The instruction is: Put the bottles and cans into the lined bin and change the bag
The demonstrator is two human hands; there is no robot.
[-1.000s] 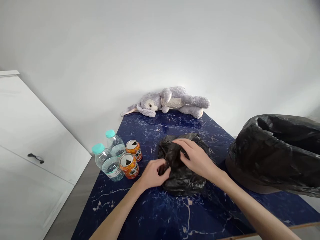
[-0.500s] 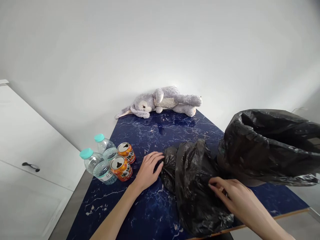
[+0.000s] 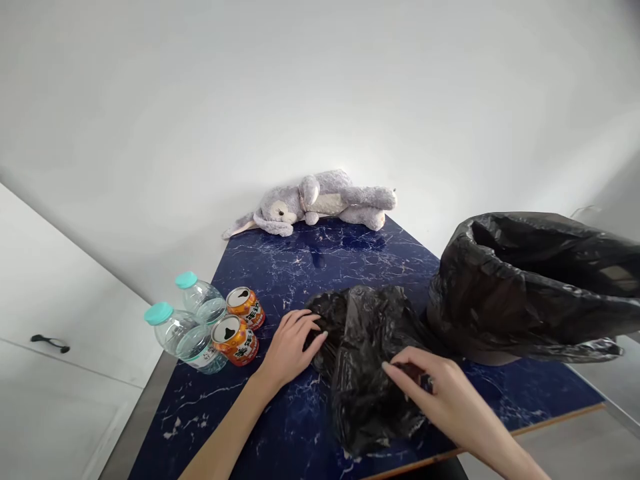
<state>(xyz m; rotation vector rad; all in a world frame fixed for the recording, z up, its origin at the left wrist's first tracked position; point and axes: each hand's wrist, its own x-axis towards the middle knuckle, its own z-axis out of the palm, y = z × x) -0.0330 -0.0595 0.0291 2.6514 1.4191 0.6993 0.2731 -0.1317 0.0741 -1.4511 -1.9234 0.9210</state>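
A crumpled black plastic bag point(image 3: 367, 400) lies on the dark blue, marble-patterned table between my hands. At its left end, my left hand point(image 3: 290, 347) curls bent fingers and thumb around the plastic. Thumb and forefinger of my right hand point(image 3: 437, 387) pinch the bag's upper surface on the right side. Behind my right hand stands a bin point(image 3: 480, 313) lined with black plastic, its wide mouth tilted toward the right. Two opened orange drink cans point(image 3: 236, 341) are just left of my left hand.
Two clear bottles with turquoise caps point(image 3: 159, 313) stand beside the cans at the table's left edge. A grey plush rabbit point(image 3: 320, 203) lies on its side at the far end, against the wall. A white cabinet with a black handle point(image 3: 50, 343) is at the left.
My right hand has moved left across the loose bag, and the bag looks more bunched together. My left hand has shifted slightly left. The whole view has also shifted a little.
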